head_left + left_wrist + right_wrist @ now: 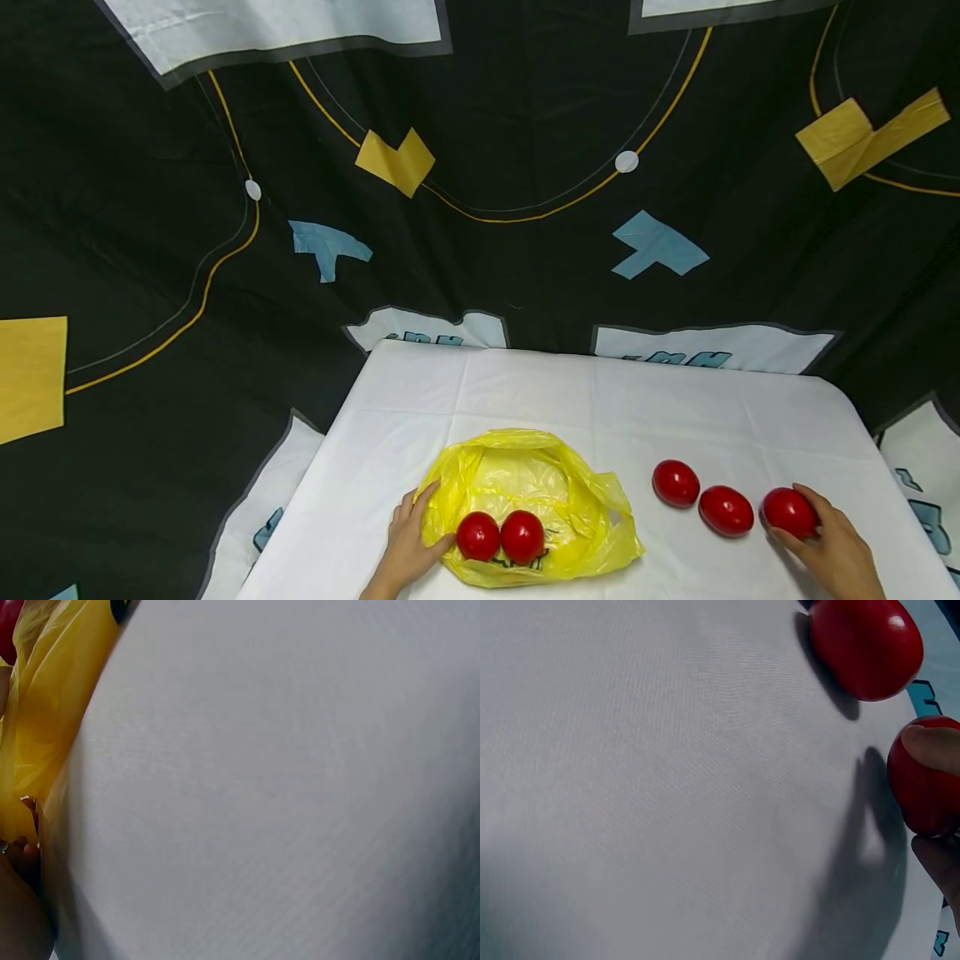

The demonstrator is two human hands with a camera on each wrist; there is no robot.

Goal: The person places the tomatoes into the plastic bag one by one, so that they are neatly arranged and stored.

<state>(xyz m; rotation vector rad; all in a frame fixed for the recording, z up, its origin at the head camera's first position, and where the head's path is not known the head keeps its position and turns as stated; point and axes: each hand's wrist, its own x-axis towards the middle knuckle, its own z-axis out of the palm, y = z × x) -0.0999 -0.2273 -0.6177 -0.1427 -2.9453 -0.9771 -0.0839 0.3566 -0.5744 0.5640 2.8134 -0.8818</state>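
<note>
Pinching a glossy red egg-shaped object [784,510] between thumb and fingers, the right hand [838,546] lies near the right edge of a white cloth-covered table [540,383]. Two similar red ovals [726,511] lie just left. Nearer the left edge, the left hand [407,542] touches a crumpled yellow plastic bag [517,475]; whether it pinches the film cannot be told. Two shiny red balls [522,536] rest inside.
</note>
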